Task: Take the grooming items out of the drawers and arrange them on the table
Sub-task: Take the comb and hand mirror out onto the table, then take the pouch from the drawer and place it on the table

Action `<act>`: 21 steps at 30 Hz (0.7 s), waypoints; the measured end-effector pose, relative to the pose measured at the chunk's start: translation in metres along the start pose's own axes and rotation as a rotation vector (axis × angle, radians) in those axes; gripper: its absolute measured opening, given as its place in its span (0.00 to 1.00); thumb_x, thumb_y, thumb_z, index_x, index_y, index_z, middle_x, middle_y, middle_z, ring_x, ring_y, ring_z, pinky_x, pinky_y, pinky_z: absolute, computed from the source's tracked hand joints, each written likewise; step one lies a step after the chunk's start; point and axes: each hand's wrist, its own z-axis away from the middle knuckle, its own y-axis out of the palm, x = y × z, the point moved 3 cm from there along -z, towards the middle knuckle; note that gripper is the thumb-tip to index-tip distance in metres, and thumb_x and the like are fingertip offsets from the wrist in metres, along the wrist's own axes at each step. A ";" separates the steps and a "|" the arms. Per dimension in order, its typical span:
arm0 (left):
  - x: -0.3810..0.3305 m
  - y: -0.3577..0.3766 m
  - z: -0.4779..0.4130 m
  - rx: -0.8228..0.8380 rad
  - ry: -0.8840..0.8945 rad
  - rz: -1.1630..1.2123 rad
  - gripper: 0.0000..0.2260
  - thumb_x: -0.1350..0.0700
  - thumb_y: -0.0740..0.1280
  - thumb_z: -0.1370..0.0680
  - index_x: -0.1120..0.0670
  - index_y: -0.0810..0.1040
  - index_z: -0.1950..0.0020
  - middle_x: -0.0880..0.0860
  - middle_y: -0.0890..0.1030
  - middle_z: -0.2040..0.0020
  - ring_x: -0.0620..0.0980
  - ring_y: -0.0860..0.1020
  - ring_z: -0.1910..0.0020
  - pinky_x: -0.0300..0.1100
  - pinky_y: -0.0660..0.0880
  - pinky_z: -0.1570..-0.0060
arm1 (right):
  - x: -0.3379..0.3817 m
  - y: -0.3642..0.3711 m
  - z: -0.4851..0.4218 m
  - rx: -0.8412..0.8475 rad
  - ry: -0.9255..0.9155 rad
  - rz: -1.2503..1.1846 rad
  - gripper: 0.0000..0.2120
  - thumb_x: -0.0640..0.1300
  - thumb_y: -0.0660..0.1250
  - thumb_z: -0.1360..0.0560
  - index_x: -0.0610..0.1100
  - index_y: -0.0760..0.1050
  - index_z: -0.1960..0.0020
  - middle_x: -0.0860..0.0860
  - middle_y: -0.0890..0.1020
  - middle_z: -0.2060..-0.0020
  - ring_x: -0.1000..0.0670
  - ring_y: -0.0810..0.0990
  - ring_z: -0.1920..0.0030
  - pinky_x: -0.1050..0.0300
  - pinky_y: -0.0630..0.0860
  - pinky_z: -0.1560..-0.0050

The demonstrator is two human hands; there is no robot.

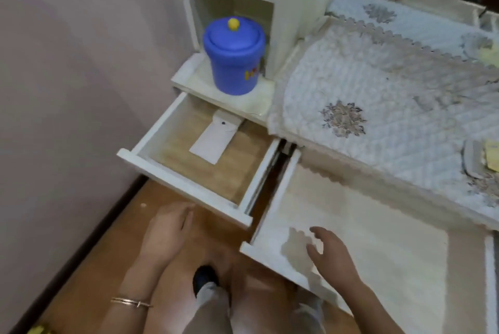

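- Left hand (170,228) hung nearest, fingers loosely curled on nothing, just beside the front of the small white drawer with a wooden floor (186,187).
- Right hand (328,252), fingers spread and empty, hovered over the near-left corner of the wide pale-lined drawer (278,190).
- Quilted white cloth with grey flowers (391,106) covered the table to the right.
- Both drawers stood pulled open.
- Blue plastic lidded bucket (233,60) stood on the far shelf.
- White paper envelope (213,140) lay in the small drawer.
- Pale blurred items (475,156), too blurred to name, sat on the cloth's right edge.

Glossy plastic tub (233,56) – quilted cloth table cover (383,85), wood-grain drawer (216,163).
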 end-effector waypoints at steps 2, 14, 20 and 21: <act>0.031 -0.015 -0.003 0.016 -0.037 0.015 0.12 0.59 0.62 0.23 0.57 0.78 0.42 0.57 0.81 0.45 0.56 0.78 0.44 0.48 0.74 0.43 | 0.042 0.016 0.004 -0.023 -0.016 -0.019 0.18 0.44 0.62 0.25 0.46 0.69 0.35 0.48 0.75 0.37 0.48 0.73 0.38 0.54 0.68 0.36; 0.099 -0.068 -0.080 -0.027 -0.032 0.040 0.13 0.54 0.62 0.24 0.54 0.77 0.41 0.53 0.78 0.40 0.54 0.73 0.39 0.50 0.70 0.37 | 0.198 0.025 -0.068 -0.032 -0.050 -0.131 0.17 0.42 0.62 0.24 0.42 0.70 0.36 0.46 0.76 0.38 0.48 0.74 0.39 0.57 0.69 0.39; 0.084 -0.086 -0.161 0.028 0.050 -0.042 0.28 0.45 0.49 0.29 0.57 0.76 0.39 0.56 0.76 0.37 0.58 0.72 0.38 0.49 0.66 0.36 | 0.226 0.052 -0.147 0.078 0.135 -0.306 0.16 0.44 0.62 0.24 0.42 0.70 0.37 0.45 0.77 0.40 0.45 0.76 0.41 0.53 0.73 0.41; 0.083 -0.087 -0.176 0.054 0.054 -0.063 0.27 0.46 0.50 0.29 0.58 0.75 0.38 0.57 0.75 0.37 0.58 0.72 0.37 0.49 0.66 0.36 | 0.231 0.056 -0.158 0.088 0.170 -0.324 0.16 0.42 0.62 0.24 0.40 0.70 0.38 0.44 0.77 0.42 0.43 0.76 0.42 0.52 0.74 0.41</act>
